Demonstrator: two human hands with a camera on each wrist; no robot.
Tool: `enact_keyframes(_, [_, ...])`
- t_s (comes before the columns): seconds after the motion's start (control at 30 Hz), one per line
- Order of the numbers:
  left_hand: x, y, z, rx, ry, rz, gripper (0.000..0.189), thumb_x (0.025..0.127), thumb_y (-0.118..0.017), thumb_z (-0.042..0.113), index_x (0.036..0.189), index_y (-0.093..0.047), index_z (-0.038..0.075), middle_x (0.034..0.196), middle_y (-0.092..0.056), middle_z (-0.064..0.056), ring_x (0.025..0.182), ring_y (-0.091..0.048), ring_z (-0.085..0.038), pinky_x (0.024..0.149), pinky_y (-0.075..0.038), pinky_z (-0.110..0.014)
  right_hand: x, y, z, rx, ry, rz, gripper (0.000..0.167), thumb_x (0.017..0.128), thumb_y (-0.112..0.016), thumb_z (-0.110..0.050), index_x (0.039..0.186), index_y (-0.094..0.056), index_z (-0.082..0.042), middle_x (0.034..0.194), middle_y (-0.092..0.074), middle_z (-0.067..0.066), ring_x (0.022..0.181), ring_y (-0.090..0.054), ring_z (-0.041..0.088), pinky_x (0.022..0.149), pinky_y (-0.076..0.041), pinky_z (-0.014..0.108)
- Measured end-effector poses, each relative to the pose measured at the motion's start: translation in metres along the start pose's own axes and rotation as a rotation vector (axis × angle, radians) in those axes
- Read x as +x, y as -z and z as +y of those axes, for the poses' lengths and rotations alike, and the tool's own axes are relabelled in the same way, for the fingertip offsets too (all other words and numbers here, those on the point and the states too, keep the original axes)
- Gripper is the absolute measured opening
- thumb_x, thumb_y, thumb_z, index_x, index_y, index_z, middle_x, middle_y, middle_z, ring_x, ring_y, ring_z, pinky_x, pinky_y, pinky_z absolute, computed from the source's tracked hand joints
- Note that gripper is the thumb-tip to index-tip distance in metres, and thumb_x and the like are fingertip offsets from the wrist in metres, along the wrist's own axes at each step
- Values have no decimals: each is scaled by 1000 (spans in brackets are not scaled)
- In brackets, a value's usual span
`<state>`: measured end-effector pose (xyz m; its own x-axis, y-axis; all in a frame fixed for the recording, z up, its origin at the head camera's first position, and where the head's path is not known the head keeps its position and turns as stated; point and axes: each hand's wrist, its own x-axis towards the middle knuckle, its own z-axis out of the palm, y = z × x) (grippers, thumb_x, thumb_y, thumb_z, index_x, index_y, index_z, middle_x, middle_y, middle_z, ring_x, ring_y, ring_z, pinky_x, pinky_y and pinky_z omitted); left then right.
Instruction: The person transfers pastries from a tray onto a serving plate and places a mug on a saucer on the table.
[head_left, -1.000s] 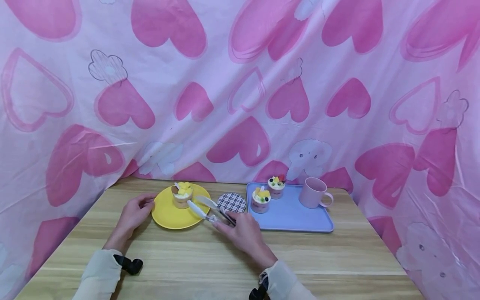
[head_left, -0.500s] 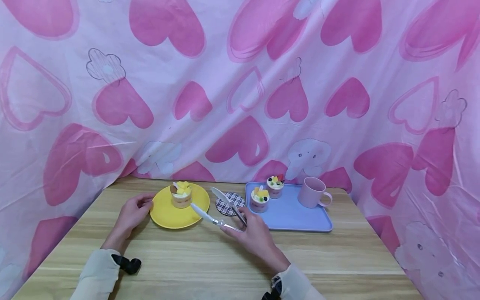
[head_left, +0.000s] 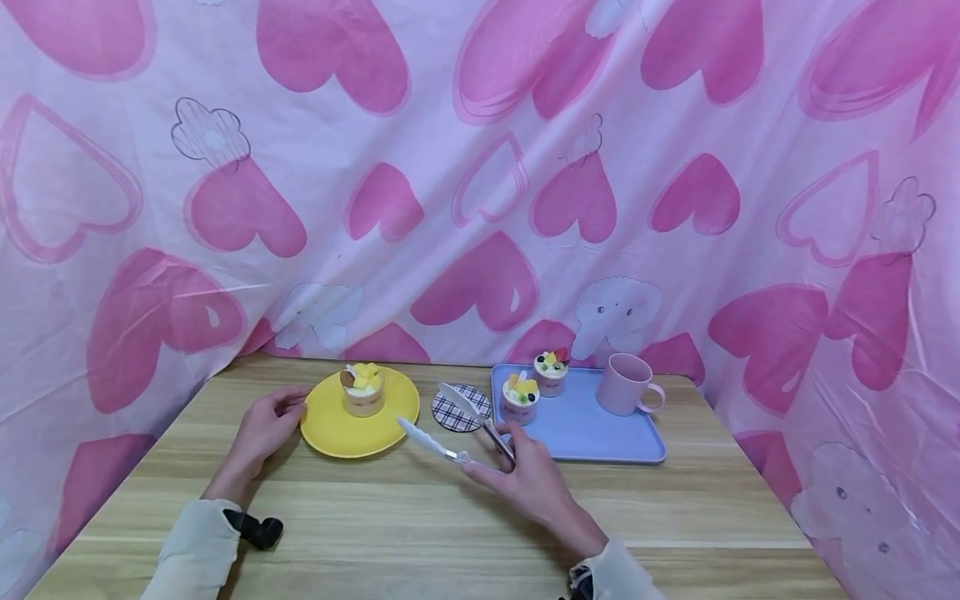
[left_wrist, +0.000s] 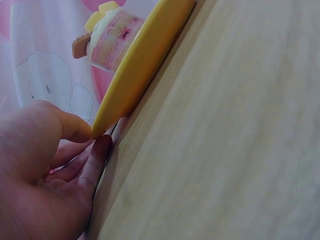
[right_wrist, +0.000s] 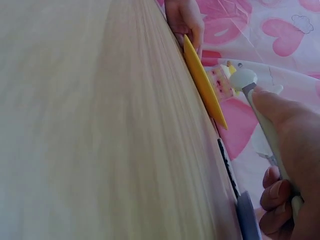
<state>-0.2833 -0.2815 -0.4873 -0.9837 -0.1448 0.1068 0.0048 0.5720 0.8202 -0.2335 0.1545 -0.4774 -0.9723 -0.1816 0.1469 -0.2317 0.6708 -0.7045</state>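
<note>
Right of the yellow plate (head_left: 330, 427), the right hand (head_left: 531, 477) is gripping spread tongs (head_left: 426, 440); the left hand (head_left: 266, 425), well apart, is pinching the plate's left rim; a dessert cup (head_left: 363, 395) is standing on the plate, a checked coaster (head_left: 450, 417) is lying right of it, and a heart-patterned curtain (head_left: 315, 167) is hanging behind

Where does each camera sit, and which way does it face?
Head: on the head, looking forward and down at the table; left hand, right hand, sleeves show.
Left wrist: on that wrist, facing the yellow plate; left hand shows.
Right wrist: on that wrist, facing along the table past the tongs; both hands show.
Both wrist views share the yellow plate and dessert cup.
</note>
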Motion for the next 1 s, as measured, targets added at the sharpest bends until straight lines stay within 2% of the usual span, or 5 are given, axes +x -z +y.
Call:
enact_keyframes(0.2, [1,-1,0,-5,13,-7,44,109,-57,15,148,-61,-5,141,-66,-29,126,-64,-37,80,-45,-5,-4,8,11,-87,26,11,84,72,-87,-77,132,-61,-24,73,-58,-8,65,-52,8,58,-42,24])
enact_keyframes(0.43, [0,0,-1,-5,9,-2,43,109,-58,15,147,-61,-6,140,-67,-29,125,-64,-37,80,-45,-6,-4,18,19,13,10,75,76,75,-90,-68,125,-61,-19,78,-59,-4,67,-54,9,56,-45,24])
enact_keyframes(0.6, [1,-1,-2,0,3,5,42,109,-59,15,145,-62,-7,138,-68,-30,125,-64,-37,80,-46,-7,-2,25,21,21,11,123,76,74,-94,-64,124,-62,-16,77,-59,-4,66,-55,9,55,-45,22])
enact_keyframes(0.73, [1,-1,-2,-1,-5,7,42,109,-59,15,145,-62,-8,137,-68,-31,125,-65,-39,79,-46,-7,-1,31,24,37,-15,131,77,75,-95,-60,126,-61,-14,77,-57,-4,66,-53,9,53,-43,22])
enact_keyframes(1.0, [0,-1,-2,-4,3,7,43,109,-59,15,146,-61,-7,139,-67,-31,126,-65,-40,80,-46,-6,3,42,36,32,12,191,75,73,-92,-67,122,-63,-19,76,-58,-2,66,-54,12,55,-43,25])
